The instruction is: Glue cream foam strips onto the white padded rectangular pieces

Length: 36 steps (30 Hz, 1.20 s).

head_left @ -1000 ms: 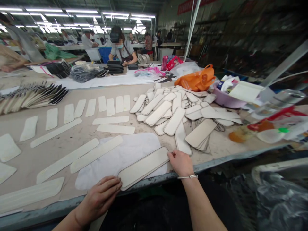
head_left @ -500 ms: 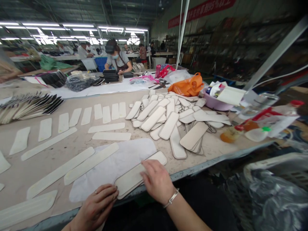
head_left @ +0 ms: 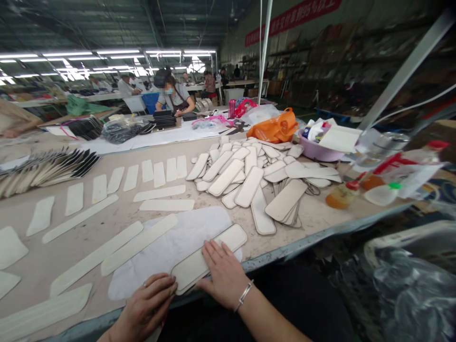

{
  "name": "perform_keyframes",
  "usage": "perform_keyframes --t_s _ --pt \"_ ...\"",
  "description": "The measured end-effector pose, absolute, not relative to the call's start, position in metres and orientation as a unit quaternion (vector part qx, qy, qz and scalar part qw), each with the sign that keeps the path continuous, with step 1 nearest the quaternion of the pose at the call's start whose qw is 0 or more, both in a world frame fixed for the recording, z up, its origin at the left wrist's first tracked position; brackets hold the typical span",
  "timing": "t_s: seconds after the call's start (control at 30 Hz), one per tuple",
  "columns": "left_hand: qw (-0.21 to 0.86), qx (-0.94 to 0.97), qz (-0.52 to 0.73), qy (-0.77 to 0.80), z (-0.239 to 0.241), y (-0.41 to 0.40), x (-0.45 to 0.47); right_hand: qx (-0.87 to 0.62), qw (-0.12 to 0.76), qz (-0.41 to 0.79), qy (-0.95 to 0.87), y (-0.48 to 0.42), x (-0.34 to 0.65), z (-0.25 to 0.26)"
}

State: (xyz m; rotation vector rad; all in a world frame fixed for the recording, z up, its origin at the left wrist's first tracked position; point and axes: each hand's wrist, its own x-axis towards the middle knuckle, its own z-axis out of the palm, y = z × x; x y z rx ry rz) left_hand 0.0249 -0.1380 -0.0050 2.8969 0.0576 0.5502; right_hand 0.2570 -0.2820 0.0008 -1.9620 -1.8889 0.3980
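A long off-white panel with rounded ends (head_left: 233, 237) lies at the table's near edge, partly over a white cloth (head_left: 160, 251). Another layer of the same shape shows just beneath its lower side. My left hand (head_left: 151, 301) has bent, closed fingers pinching the panel's near left end; the thumb is mostly hidden. Stretched flat across the panel's middle is my right hand (head_left: 226, 270), its thumb apart by the near edge. To the right of the cloth lies a heap of similar rounded panels (head_left: 249, 183).
Thin off-white strips (head_left: 96, 256) are spread over the left of the table (head_left: 81, 237). An orange bag (head_left: 274, 126), a purple basin (head_left: 317, 147) and a bottle of amber liquid (head_left: 340, 197) stand beyond the heap. A co-worker (head_left: 173, 97) sits opposite. A plastic-lined basket (head_left: 399, 270) is at right.
My right hand has slid slightly left and down along the panel, and its fingers now lie flatter. My left hand stays at the panel's end. The view has shifted slightly.
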Motion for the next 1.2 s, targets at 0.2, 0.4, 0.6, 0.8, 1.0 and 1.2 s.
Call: perform_keyframes --t_s 0.2,0.4,0.6,0.8,1.0,1.2 --pt "0.119 0.976 0.180 0.033 -0.004 -0.139 0.026 -0.814 0.138 0.111 -0.554 -0.294 0.306 -0.010" --pt "0.146 0.969 0.194 0.052 -0.003 -0.145 0.027 -0.843 0.097 0.088 -0.521 -0.292 0.312 -0.014" --pt "0.222 0.931 0.265 0.118 0.002 -0.149 0.025 -0.843 0.089 0.056 -0.527 -0.291 0.310 -0.023" --pt "0.121 0.972 0.162 0.120 0.010 -0.177 0.060 -0.845 0.086 0.050 -0.526 -0.292 0.309 -0.023" --pt "0.009 0.992 0.019 0.126 0.000 -0.186 0.064 -0.841 0.097 0.072 -0.527 -0.291 0.311 -0.022" --pt "-0.106 0.988 0.063 0.093 -0.014 -0.173 0.039 -0.855 0.127 0.089 -0.494 -0.288 0.305 -0.010"
